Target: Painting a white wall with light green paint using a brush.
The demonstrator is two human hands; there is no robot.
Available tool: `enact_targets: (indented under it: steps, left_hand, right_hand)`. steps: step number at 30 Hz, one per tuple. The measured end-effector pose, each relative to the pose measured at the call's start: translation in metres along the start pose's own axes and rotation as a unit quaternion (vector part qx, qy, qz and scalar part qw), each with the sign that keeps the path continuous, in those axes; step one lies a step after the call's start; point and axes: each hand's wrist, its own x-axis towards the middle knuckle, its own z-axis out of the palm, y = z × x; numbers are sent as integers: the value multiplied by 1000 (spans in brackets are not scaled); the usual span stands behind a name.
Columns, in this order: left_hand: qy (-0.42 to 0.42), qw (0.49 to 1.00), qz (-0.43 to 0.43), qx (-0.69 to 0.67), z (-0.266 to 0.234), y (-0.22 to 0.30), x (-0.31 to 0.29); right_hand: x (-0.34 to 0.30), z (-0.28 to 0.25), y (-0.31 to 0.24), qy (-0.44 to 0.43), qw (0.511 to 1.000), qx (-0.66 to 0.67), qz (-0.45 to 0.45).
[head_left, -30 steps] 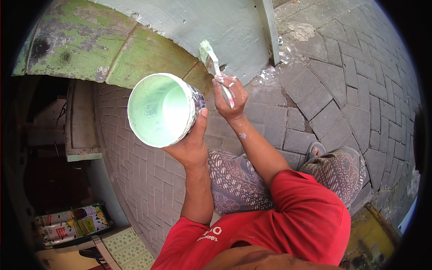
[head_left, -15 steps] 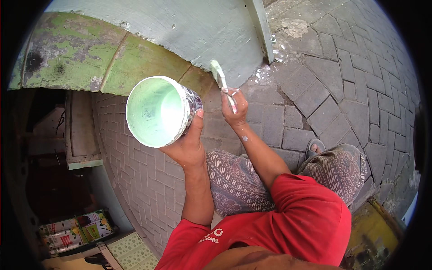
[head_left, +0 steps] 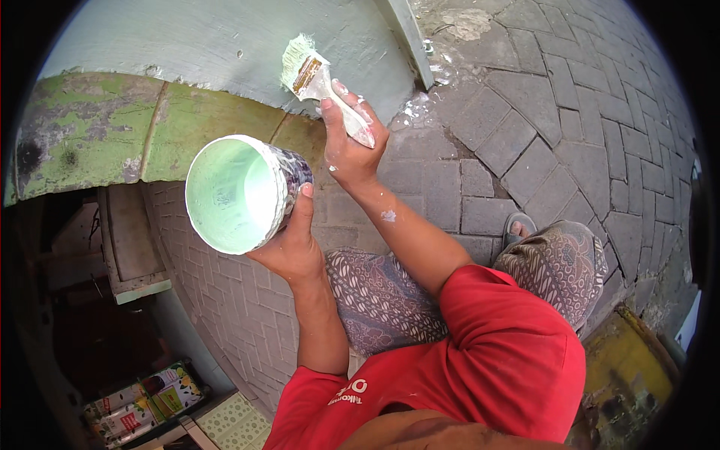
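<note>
My left hand (head_left: 292, 244) grips a paint tub (head_left: 196, 196) from below and the side, thumb along its outer wall. The tub is tilted so its mouth faces up toward me, and pale green paint coats the inside. In my right hand (head_left: 358, 154) is a paintbrush (head_left: 341, 109), held by its white, paint-smeared handle. Its bristles carry pale green paint and point up and left, at or just in front of the grey wall (head_left: 202, 37); whether they touch it I cannot tell. White flecks dot my right wrist and fingers.
A worn green ledge (head_left: 90, 131) runs along the foot of the wall. Grey paving bricks (head_left: 536, 161) spread to the right, with white paint spatters (head_left: 415, 109) by the wall's corner. Patterned packages (head_left: 146, 405) lie at lower left. A yellow weathered block (head_left: 626, 367) stands at lower right.
My right hand has moved up and left with the paintbrush, which has turned so its broad side shows. The tub in my left hand has shifted slightly left and down in view.
</note>
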Motion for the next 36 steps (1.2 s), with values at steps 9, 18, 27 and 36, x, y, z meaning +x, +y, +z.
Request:
enact_targets:
  steps: [9, 18, 27, 36]
  left_hand:
    - [-3, 1000, 20, 14, 11, -3, -3]
    - [-20, 999, 4, 30, 11, -13, -2]
    - [-23, 999, -6, 44, 21, -17, 1]
    - [-18, 1000, 5, 23, 25, -7, -2]
  right_hand:
    - [1, -137, 168, 185, 937, 24, 295]
    - [72, -73, 100, 114, 965, -203, 123]
    - [71, -83, 102, 119, 974, 91, 172]
    - [113, -96, 99, 144, 933, -305, 125]
